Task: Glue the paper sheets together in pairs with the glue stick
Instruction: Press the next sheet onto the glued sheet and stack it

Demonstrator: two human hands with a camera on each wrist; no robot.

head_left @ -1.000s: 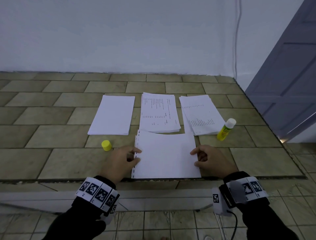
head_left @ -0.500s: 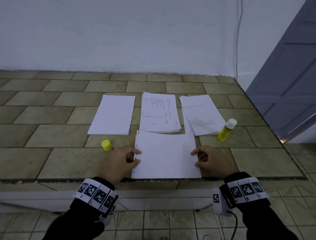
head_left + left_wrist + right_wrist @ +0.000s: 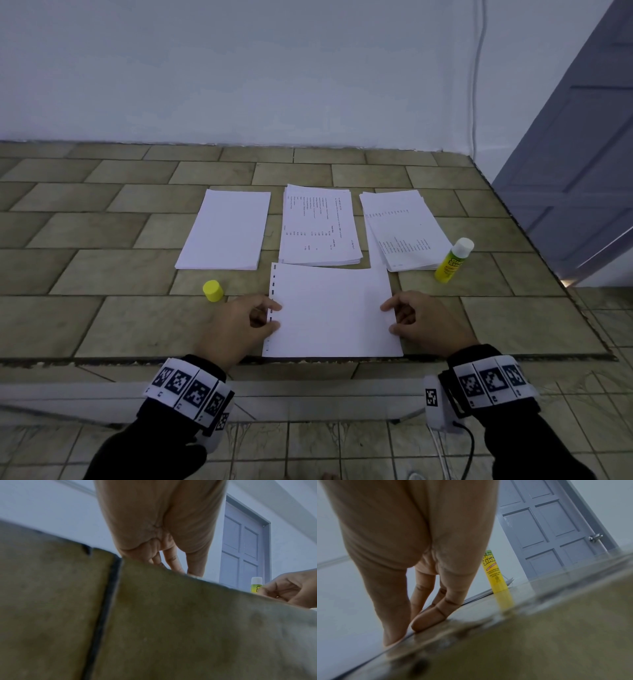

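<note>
nothing moved | hands (image 3: 239, 325) (image 3: 423, 323) apparently pinching blank sheet (image 3: 332, 311) edges | tube (image 3: 495, 573) label "Glue Stick"

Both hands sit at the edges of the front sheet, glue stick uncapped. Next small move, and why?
Probably press and smooth the white punched sheet: left hand and right hand pinch its side edges, squared at the counter's front, while the uncapped yellow glue stick stands aside, its yellow cap off.

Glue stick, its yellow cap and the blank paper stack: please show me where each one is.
glue stick (image 3: 453, 261), head view, on the yellow label of its body.
yellow cap (image 3: 212, 291), head view, on the middle of the cap.
blank paper stack (image 3: 225, 230), head view, on the middle of the top sheet.
</note>
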